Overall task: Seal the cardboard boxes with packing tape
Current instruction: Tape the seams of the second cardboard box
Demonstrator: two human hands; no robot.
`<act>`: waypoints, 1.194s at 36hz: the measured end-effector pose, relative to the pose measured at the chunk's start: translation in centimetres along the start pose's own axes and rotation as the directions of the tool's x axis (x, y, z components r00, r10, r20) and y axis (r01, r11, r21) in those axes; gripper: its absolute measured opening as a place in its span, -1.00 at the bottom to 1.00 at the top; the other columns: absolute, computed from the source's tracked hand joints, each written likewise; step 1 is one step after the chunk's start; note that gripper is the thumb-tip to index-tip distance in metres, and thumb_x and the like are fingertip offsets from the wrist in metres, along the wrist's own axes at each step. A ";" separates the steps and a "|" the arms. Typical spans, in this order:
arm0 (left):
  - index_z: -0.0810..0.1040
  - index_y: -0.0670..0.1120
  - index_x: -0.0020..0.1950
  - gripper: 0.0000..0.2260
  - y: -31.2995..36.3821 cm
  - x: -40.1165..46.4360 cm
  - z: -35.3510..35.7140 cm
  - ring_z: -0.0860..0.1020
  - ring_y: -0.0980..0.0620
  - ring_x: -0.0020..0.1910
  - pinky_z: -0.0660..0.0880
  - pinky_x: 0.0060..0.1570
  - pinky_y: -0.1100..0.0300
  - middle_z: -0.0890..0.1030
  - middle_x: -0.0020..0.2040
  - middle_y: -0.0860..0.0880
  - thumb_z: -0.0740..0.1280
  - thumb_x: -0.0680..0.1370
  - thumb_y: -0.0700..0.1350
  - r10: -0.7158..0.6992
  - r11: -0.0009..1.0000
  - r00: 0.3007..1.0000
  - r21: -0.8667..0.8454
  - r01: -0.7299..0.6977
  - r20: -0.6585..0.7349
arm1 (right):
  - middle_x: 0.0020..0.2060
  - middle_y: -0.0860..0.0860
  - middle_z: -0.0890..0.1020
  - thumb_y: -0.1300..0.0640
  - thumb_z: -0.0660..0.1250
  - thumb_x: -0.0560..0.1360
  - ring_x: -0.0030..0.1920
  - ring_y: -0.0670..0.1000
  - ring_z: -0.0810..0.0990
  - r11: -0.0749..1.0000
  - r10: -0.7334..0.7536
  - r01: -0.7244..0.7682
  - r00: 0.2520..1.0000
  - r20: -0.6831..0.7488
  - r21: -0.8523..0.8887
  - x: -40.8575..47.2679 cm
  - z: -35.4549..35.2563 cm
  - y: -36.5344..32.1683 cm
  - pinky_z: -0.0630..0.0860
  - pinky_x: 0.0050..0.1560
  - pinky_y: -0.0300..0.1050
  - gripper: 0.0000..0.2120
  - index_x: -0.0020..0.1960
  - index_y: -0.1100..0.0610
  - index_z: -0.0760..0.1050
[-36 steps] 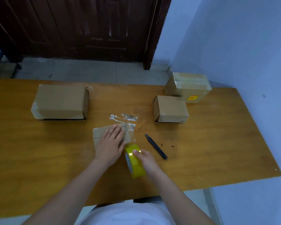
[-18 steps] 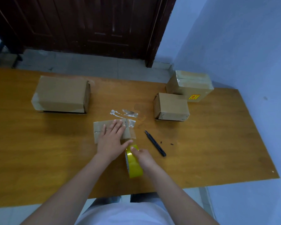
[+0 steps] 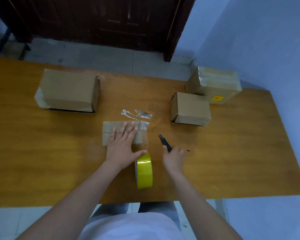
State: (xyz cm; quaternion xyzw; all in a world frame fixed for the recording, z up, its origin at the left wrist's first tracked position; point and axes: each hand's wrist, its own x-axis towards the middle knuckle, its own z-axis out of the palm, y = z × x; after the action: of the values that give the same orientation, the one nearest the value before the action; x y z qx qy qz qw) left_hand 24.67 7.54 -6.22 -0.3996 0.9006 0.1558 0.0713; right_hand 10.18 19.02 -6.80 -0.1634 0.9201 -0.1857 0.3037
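On table (image 3: 42,153): left hand (image 3: 122,145) flat on small box (image 3: 111,133); right hand (image 3: 174,157) grips cutter (image 3: 164,142).

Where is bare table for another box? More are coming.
Free: the near-left table in front of the large box, and the near-right corner. Crowded: the centre, around the flat box, tape roll and knife.

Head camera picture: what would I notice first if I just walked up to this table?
Probably the bright yellow tape roll, standing on edge near the front of the wooden table, between two bare arms. The left hand presses flat on a small flat cardboard box, while the right hand reaches a dark utility knife. Three bigger boxes sit further back.
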 end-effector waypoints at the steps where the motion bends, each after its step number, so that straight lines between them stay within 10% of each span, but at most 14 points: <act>1: -0.12 0.07 0.57 -0.04 0.0 0.0 0.0 -0.36 0.12 0.48 -0.38 0.43 0.01 -0.23 0.55 0.14 -0.25 0.27 0.54 -0.001 1.000 1.000 -0.008 0.001 -0.002 | 0.26 0.15 0.34 -0.20 0.15 0.57 0.23 0.16 0.35 0.983 -0.048 0.031 0.995 -0.089 -0.178 1.0 -0.1 0.4 0.36 0.14 -0.03 -0.49 0.29 0.20 0.35; 7: -0.13 0.07 0.57 -0.03 0.0 0.0 -0.1 -0.37 0.11 0.48 -0.34 0.46 -0.02 -0.27 0.52 0.14 -0.26 0.25 0.54 -0.007 1.000 1.000 0.007 0.007 0.013 | 0.24 0.09 0.37 -0.01 0.19 0.60 0.26 0.12 0.34 0.779 -0.287 0.248 0.958 0.024 -0.576 3.9 0.0 2.2 0.31 0.21 -0.02 -0.68 0.27 0.14 0.36; 14: -0.16 0.07 0.57 -0.02 0.0 -0.2 -0.3 -0.38 0.11 0.47 -0.37 0.44 -0.01 -0.33 0.48 0.14 -0.28 0.24 0.55 0.001 1.000 1.000 0.012 -0.001 0.026 | -0.02 0.07 0.45 0.21 0.27 0.55 -0.09 0.09 0.48 0.815 -0.488 0.473 0.872 0.043 -0.335 3.6 -2.2 2.8 0.37 -0.24 -0.11 -0.91 -0.01 0.20 0.36; 21: -0.17 0.06 0.57 -0.04 0.1 -0.2 -0.3 -0.36 0.10 0.48 -0.37 0.43 -0.01 -0.33 0.48 0.13 -0.20 0.30 0.57 0.009 1.000 1.000 0.012 -0.009 0.013 | -0.27 0.03 0.54 0.31 0.35 0.38 -0.36 0.05 0.48 0.280 -0.938 0.840 0.342 0.052 -0.464 1.0 -5.4 1.5 0.31 -0.46 -0.21 -0.90 -0.18 0.16 0.47; 24: -0.13 0.04 0.57 -0.09 0.1 -0.3 -0.5 -0.34 0.09 0.50 -0.35 0.45 -0.02 -0.26 0.55 0.10 -0.04 0.39 0.54 0.012 1.000 1.000 0.010 -0.012 0.016 | -0.25 0.04 0.56 0.35 0.44 0.35 -0.37 0.05 0.46 0.208 -0.957 0.859 0.278 0.084 -0.467 0.8 -4.9 0.9 0.32 -0.47 -0.15 -0.73 -0.17 0.12 0.37; 28: -0.12 0.05 0.57 -0.01 0.1 -0.3 -0.3 -0.36 0.11 0.47 -0.37 0.43 -0.01 -0.22 0.56 0.11 -0.24 0.26 0.56 0.014 1.000 1.000 -0.002 -0.014 -0.008 | -0.25 0.04 0.57 0.39 0.47 0.30 -0.38 0.05 0.46 0.216 -0.954 0.852 0.289 0.085 -0.477 0.6 -4.1 0.2 0.31 -0.47 -0.15 -0.67 -0.17 0.11 0.36; 35: -0.13 0.04 0.57 -0.11 0.1 -0.5 -0.6 -0.31 0.08 0.51 -0.34 0.45 -0.02 -0.23 0.56 0.10 -0.02 0.40 0.53 0.014 1.000 1.000 -0.010 -0.014 -0.002 | -0.29 0.03 0.55 0.41 0.49 0.22 -0.38 0.04 0.46 0.237 -0.939 0.793 0.335 0.076 -0.561 0.4 -3.5 -0.4 0.29 -0.46 -0.15 -0.72 -0.24 0.14 0.48; 43: -0.15 0.05 0.57 -0.01 0.0 -0.2 -0.4 -0.37 0.11 0.47 -0.40 0.41 0.00 -0.25 0.56 0.10 -0.23 0.26 0.57 0.021 1.000 1.000 0.007 -0.021 0.004 | -0.33 0.03 0.50 0.37 0.50 0.23 -0.37 0.04 0.47 0.533 -0.612 0.463 0.789 0.056 -0.709 2.3 -2.8 1.6 0.16 -0.44 -0.16 -0.69 -0.24 0.12 0.41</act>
State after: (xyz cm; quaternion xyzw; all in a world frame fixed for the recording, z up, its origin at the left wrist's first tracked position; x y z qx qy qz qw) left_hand 24.85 7.57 -5.83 -0.3893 0.9052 0.1540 0.0729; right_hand 6.36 20.12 -6.55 -0.5206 0.8492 0.0706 0.0539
